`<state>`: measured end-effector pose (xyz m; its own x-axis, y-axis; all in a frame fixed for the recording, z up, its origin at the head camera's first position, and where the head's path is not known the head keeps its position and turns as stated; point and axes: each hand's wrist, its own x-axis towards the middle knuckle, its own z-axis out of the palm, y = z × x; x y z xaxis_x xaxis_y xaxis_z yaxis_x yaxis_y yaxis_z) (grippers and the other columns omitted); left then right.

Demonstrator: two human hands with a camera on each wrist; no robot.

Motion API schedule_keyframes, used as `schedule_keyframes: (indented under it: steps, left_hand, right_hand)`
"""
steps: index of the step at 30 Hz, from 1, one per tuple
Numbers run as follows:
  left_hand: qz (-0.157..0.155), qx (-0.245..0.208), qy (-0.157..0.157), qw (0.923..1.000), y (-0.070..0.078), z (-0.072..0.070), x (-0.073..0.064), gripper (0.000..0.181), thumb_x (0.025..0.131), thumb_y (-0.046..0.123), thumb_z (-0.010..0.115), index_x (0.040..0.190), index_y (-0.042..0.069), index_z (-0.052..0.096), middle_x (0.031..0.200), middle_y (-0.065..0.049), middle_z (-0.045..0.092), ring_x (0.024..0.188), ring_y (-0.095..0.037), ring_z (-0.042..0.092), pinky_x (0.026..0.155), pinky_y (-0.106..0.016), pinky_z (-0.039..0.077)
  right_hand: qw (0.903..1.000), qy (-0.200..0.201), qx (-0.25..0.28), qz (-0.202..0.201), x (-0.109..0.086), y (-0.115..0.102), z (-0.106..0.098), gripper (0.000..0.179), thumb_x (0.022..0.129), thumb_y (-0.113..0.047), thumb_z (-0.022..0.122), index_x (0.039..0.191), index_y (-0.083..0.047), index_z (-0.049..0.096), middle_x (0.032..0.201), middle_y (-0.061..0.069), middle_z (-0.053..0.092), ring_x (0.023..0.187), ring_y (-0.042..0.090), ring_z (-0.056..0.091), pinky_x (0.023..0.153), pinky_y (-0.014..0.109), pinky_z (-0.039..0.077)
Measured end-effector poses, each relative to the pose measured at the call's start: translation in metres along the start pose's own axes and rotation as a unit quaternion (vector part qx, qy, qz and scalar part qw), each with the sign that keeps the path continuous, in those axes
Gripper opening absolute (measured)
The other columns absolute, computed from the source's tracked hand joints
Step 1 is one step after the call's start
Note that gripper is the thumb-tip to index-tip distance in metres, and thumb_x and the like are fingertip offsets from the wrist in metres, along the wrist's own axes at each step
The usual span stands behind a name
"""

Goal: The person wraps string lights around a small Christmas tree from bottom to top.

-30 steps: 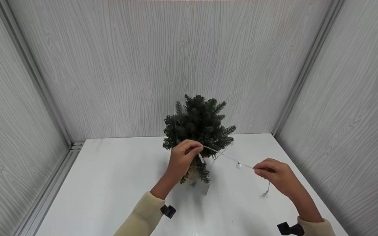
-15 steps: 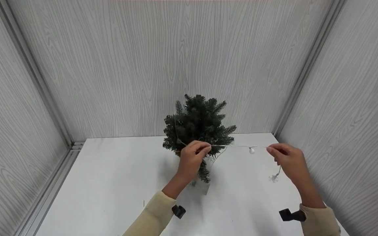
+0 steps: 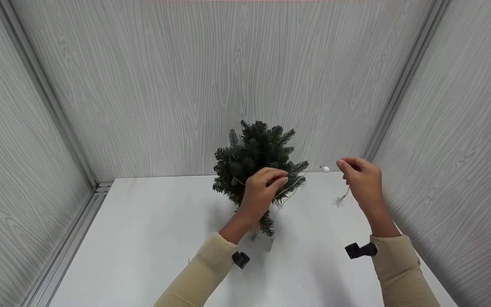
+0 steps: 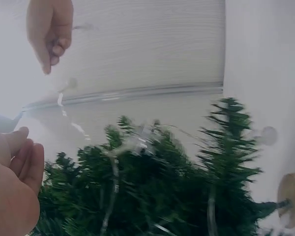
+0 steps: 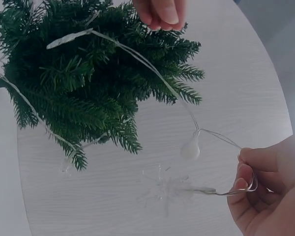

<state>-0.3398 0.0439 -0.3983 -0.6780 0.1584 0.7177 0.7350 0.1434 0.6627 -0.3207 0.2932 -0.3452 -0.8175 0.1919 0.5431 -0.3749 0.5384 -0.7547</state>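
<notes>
A small green Christmas tree (image 3: 260, 147) carries a thin, clear-wired string of lights, its wire (image 5: 152, 69) looped over the branches. My right hand (image 3: 359, 179), to the right of the tree, pinches the wire between thumb and fingers. From that wire hang a round white bulb (image 5: 190, 147) and a clear snowflake light (image 5: 169, 191). In front of the tree is my left hand (image 3: 264, 189), its fingers loosely bent with a gap to the thumb (image 4: 18, 140) and no wire between them. The head view has this hand hiding the tree's lower middle.
The tree's pale wooden base (image 4: 291, 199) stands on a white table (image 3: 151, 238). A back wall (image 3: 177, 94) with grey wood grain rises close behind it, and side walls (image 3: 463, 170) flank the table.
My right hand has risen and moved toward the back with the wire. The left hand has shifted right and up along the tree's front and let go of the wire.
</notes>
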Motion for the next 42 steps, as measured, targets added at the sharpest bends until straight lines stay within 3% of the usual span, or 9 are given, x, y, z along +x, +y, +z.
schedule_keyframes:
  steps: [7, 14, 20, 29, 37, 42]
  left_hand:
    - [-0.019, -0.043, -0.014, 0.9988, 0.010, 0.007, 0.042, 0.019, 0.090, 0.019, 0.068, 0.107, 0.012, 0.072, 0.100, 0.003, 0.065, 0.086, -0.006, 0.062, 0.073, -0.023, 0.053]
    - [-0.044, -0.029, -0.054, 0.9972, 0.016, 0.016, 0.073, 0.021, 0.091, 0.019, 0.067, 0.110, 0.011, 0.071, 0.098, 0.001, 0.065, 0.083, -0.008, 0.062, 0.072, -0.021, 0.052]
    - [-0.058, 0.010, -0.063, 0.9963, 0.015, 0.016, 0.086, 0.021, 0.091, 0.022, 0.067, 0.109, 0.012, 0.072, 0.098, 0.001, 0.066, 0.085, -0.004, 0.062, 0.072, -0.019, 0.052]
    - [-0.021, 0.062, -0.072, 0.9953, 0.019, 0.011, 0.104, 0.017, 0.091, 0.023, 0.066, 0.100, 0.010, 0.074, 0.096, 0.001, 0.069, 0.084, -0.004, 0.061, 0.072, -0.018, 0.050]
    - [-0.042, 0.044, -0.080, 0.9949, 0.021, 0.000, 0.119, 0.017, 0.094, 0.020, 0.063, 0.103, 0.010, 0.072, 0.092, -0.003, 0.069, 0.077, -0.012, 0.063, 0.067, -0.021, 0.050]
    - [-0.054, 0.027, -0.077, 0.9952, 0.022, -0.004, 0.126, 0.013, 0.093, 0.015, 0.065, 0.100, 0.009, 0.073, 0.092, -0.006, 0.070, 0.080, -0.017, 0.065, 0.068, -0.022, 0.051]
  right_hand:
    - [0.9992, 0.015, 0.028, -0.025, 0.011, -0.014, 0.025, 0.025, 0.091, -0.026, 0.067, 0.098, -0.002, 0.073, 0.074, 0.004, 0.062, 0.059, 0.011, 0.055, 0.052, 0.019, 0.047]
    - [0.9986, 0.029, 0.016, -0.040, 0.015, -0.031, 0.046, 0.024, 0.091, -0.026, 0.067, 0.097, -0.004, 0.073, 0.076, 0.006, 0.065, 0.061, 0.019, 0.058, 0.052, 0.017, 0.045]
    - [0.9967, 0.042, 0.031, -0.062, 0.015, -0.042, 0.057, 0.022, 0.091, -0.023, 0.067, 0.098, -0.003, 0.073, 0.079, 0.007, 0.067, 0.061, 0.014, 0.058, 0.052, 0.016, 0.045]
    - [0.9943, 0.044, 0.042, -0.088, 0.015, -0.052, 0.067, 0.023, 0.091, -0.024, 0.067, 0.098, -0.003, 0.073, 0.079, 0.007, 0.067, 0.067, 0.015, 0.060, 0.056, 0.017, 0.047]
    - [0.9939, 0.042, 0.041, -0.094, 0.010, -0.054, 0.072, 0.019, 0.092, -0.020, 0.066, 0.102, -0.005, 0.072, 0.088, 0.005, 0.066, 0.075, 0.009, 0.059, 0.064, 0.018, 0.046]
    - [0.9953, 0.031, 0.042, -0.082, 0.006, -0.052, 0.074, 0.018, 0.091, -0.018, 0.066, 0.104, -0.006, 0.072, 0.089, 0.004, 0.066, 0.075, 0.011, 0.058, 0.062, 0.019, 0.045]
